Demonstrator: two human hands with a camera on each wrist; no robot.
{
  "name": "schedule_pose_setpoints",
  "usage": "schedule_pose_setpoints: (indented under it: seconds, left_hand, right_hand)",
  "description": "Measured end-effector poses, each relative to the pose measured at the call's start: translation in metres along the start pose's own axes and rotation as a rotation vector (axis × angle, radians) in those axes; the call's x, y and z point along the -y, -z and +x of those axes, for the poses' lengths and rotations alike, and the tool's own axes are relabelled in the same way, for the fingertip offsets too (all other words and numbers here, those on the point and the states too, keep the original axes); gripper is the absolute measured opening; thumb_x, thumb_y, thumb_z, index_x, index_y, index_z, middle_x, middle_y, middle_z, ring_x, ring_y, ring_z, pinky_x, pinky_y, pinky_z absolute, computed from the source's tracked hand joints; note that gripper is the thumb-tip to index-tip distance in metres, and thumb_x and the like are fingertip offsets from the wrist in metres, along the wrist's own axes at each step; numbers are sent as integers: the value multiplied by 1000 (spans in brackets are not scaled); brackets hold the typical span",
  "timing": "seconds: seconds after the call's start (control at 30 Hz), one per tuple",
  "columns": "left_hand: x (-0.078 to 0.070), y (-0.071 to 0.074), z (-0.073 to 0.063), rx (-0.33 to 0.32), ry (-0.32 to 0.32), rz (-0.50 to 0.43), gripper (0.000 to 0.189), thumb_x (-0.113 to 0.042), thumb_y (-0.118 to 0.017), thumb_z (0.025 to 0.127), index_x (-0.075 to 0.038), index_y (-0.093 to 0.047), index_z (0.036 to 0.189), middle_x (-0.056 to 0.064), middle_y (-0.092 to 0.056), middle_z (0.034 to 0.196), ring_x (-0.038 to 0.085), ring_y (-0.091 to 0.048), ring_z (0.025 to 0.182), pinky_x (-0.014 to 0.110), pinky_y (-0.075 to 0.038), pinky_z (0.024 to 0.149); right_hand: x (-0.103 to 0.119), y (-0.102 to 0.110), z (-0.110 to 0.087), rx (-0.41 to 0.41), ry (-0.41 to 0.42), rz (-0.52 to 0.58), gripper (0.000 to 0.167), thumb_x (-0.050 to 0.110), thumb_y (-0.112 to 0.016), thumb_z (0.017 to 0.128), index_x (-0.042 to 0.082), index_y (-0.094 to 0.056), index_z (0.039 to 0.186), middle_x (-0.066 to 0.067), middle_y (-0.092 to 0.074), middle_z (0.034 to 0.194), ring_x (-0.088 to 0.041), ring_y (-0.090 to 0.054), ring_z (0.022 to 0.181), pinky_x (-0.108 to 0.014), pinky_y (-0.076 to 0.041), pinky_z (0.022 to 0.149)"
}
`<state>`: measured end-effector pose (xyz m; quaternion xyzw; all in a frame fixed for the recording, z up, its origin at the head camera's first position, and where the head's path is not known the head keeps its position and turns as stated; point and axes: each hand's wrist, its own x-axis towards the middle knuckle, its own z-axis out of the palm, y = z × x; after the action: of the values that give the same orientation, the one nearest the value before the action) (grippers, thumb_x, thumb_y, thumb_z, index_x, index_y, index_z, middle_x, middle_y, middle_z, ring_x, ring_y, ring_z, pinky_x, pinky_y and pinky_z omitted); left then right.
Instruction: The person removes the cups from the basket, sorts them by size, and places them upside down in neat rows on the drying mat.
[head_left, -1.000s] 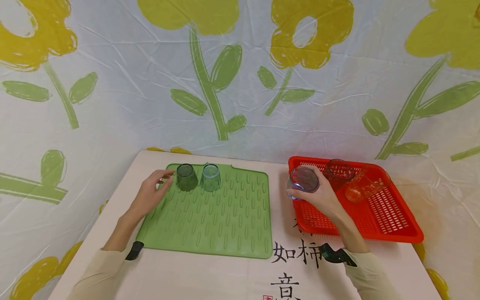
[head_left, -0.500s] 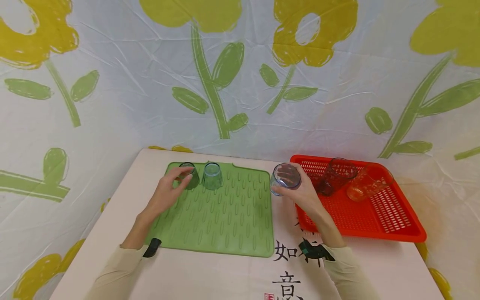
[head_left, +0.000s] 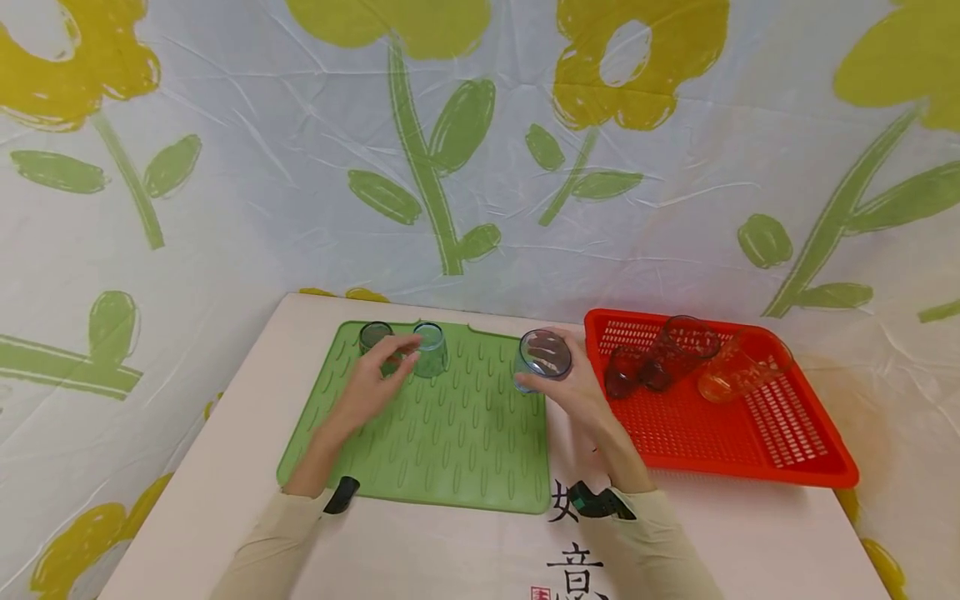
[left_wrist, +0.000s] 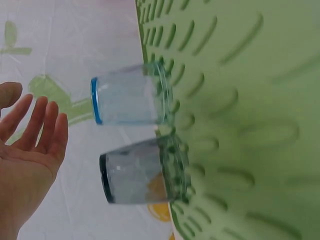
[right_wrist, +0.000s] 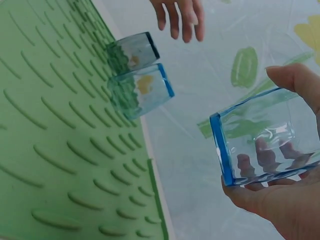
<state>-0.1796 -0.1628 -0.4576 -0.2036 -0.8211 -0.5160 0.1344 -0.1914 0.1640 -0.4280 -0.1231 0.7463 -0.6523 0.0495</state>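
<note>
My right hand (head_left: 581,387) grips a blue-tinted drinking glass (head_left: 542,354) over the right edge of the green ribbed mat (head_left: 450,442). In the right wrist view the thick blue end of this held glass (right_wrist: 223,150) faces the mat side. Two more glasses stand upside down side by side at the mat's back left: a dark grey one (left_wrist: 142,172) and a light blue one (left_wrist: 131,97). Fingers loosely spread, my left hand (head_left: 375,387) hovers before them and holds nothing. It partly covers the grey glass in the head view.
At the right stands a red plastic basket (head_left: 720,467). Several glasses lie in it, including a dark tall one (head_left: 686,342) and a clear one (head_left: 738,371) leaning toward its back right. A flower-patterned cloth (head_left: 300,167) hangs behind the table.
My right hand has carried the blue-tinted glass leftward from over the basket to the mat's right edge. My left hand has moved rightward, from beside the grey glass to before both standing glasses.
</note>
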Motion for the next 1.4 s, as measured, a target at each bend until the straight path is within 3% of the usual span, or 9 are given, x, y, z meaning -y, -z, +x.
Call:
schedule_pose_setpoints:
  seconds: [0.23, 0.43, 0.57, 0.77, 1.0, 1.17, 1.4]
  left_hand:
    - [-4, -21, 3, 42, 8, -71, 36, -6, -65, 102, 1, -62, 137, 17, -64, 129, 27, -62, 114, 41, -54, 94]
    - [-7, -36, 2, 117, 42, -124, 45, -13, -70, 100, -7, -58, 143, 15, -61, 135, 31, -59, 120, 58, -48, 100]
    - [-7, -45, 1, 165, 62, -131, 54, -17, -73, 98, -11, -55, 148, 12, -57, 141, 32, -56, 126, 56, -45, 106]
    - [-8, -56, 0, 194, 61, -162, 64, -16, -78, 94, -10, -50, 151, 13, -55, 143, 32, -54, 130, 52, -45, 108]
    - [-10, -69, 0, 185, 62, -223, 76, -10, -83, 89, -8, -44, 154, 12, -54, 143, 33, -53, 131, 47, -45, 109]
    - [-10, -77, -1, 150, 58, -203, 82, -9, -86, 85, -3, -41, 154, 15, -54, 141, 33, -53, 129, 48, -48, 105]
    - [-14, -83, -4, 143, 101, -164, 81, -14, -85, 87, 2, -39, 153, 19, -53, 144, 32, -52, 132, 50, -47, 105]
  right_hand:
    - [-10, -18, 4, 10, 11, 87, 69, -1, -82, 84, 5, -47, 144, -17, -56, 141, -35, -53, 133, -36, -50, 105]
    - [-15, -31, 6, 23, 11, 157, 67, 0, -81, 86, 6, -48, 143, -18, -55, 142, -35, -53, 134, -33, -50, 105]
    - [-18, -39, 7, 44, -6, 159, 67, 3, -81, 88, 7, -47, 145, -18, -55, 142, -37, -51, 135, -38, -48, 107]
    - [-21, -49, 8, 55, -73, 146, 69, 12, -82, 89, 12, -45, 148, -11, -55, 144, -29, -50, 137, -45, -42, 111]
    - [-24, -63, 10, 73, -64, 246, 63, 11, -80, 91, 10, -46, 145, -10, -54, 146, -24, -48, 140, -44, -37, 117]
    - [-26, -69, 10, 46, -84, 269, 64, 13, -80, 90, 7, -48, 144, -14, -53, 145, -28, -48, 139, -44, -38, 115]
    - [-29, -68, 8, 40, -116, 264, 65, 16, -75, 94, 5, -44, 149, -18, -51, 146, -31, -48, 136, -46, -40, 112]
